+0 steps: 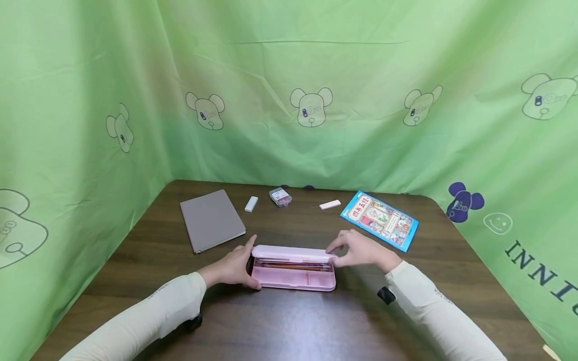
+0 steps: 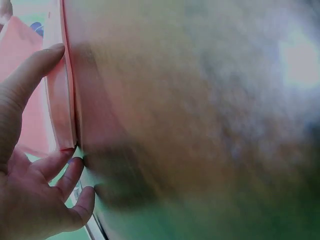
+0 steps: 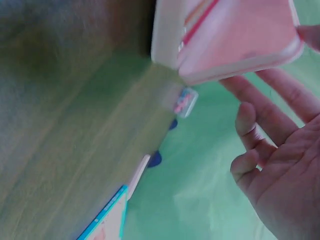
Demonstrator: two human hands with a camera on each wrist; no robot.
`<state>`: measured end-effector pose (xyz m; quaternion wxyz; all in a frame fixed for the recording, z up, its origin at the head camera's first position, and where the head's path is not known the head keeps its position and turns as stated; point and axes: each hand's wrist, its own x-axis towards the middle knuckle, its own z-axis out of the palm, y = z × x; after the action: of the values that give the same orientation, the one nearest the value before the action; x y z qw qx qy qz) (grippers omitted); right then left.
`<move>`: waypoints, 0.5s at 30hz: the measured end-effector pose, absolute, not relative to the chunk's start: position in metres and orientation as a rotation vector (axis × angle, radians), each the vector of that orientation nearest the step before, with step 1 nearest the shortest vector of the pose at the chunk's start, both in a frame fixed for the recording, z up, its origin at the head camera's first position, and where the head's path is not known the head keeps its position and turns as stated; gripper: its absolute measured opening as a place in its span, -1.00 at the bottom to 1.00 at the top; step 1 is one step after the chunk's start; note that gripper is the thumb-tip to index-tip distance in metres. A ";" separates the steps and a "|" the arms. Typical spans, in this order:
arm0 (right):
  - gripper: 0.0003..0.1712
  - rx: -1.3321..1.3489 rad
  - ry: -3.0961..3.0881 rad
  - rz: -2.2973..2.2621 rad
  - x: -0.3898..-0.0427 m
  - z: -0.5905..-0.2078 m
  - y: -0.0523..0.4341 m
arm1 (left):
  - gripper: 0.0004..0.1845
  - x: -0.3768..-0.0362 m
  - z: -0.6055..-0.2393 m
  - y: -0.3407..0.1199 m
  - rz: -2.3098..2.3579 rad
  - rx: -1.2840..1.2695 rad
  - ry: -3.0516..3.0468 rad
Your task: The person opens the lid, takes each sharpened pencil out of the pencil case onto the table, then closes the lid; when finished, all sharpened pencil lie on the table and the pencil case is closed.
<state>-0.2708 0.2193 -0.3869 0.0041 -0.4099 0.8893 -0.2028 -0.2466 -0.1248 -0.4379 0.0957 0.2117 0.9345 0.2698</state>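
A pink pencil case (image 1: 293, 275) lies on the dark wooden table (image 1: 289, 326) in front of me, its lid (image 1: 291, 252) raised partway and pens showing inside. My left hand (image 1: 235, 268) grips the case's left end, thumb up on the lid edge and fingers round the base. In the left wrist view the left hand (image 2: 30, 200) is beside the pink lid edge (image 2: 60, 100). My right hand (image 1: 356, 249) pinches the lid's right end. From the right wrist, the case (image 3: 235, 35) is above the right hand (image 3: 280, 170), with the thumb tip on the lid.
Behind the case lie a grey tablet cover (image 1: 212, 219), a white eraser (image 1: 251, 203), a small clear box (image 1: 280, 196), a white stick (image 1: 329, 204) and a blue-edged picture book (image 1: 379, 219). Green cloth with bear prints (image 1: 311, 108) walls in the table on three sides.
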 end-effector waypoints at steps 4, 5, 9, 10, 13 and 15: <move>-0.85 -1.182 2.744 -0.895 -0.287 -0.387 0.224 | 0.36 -0.247 -0.439 -0.126 0.825 0.642 2.759; -0.86 -1.146 2.736 -0.951 -0.292 -0.387 0.224 | 0.36 -0.247 -0.439 -0.126 0.835 0.645 2.754; -0.84 -0.989 2.715 -1.161 -0.308 -0.392 0.224 | 0.37 -0.248 -0.440 -0.127 0.855 0.635 2.733; -0.82 -0.938 2.709 -1.209 -0.312 -0.393 0.224 | 0.37 -0.248 -0.440 -0.127 0.858 0.627 2.731; -0.78 -0.821 2.708 -1.319 -0.322 -0.398 0.223 | 0.39 -0.247 -0.439 -0.125 0.857 0.616 2.731; -0.76 -0.754 2.722 -1.363 -0.327 -0.401 0.222 | 0.39 -0.247 -0.437 -0.124 0.854 0.616 2.731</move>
<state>-0.3273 0.2225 -0.4009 0.0028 -0.2404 0.8679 -0.4347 -0.2473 -0.1238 -0.4375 0.1071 0.2092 0.9277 0.2901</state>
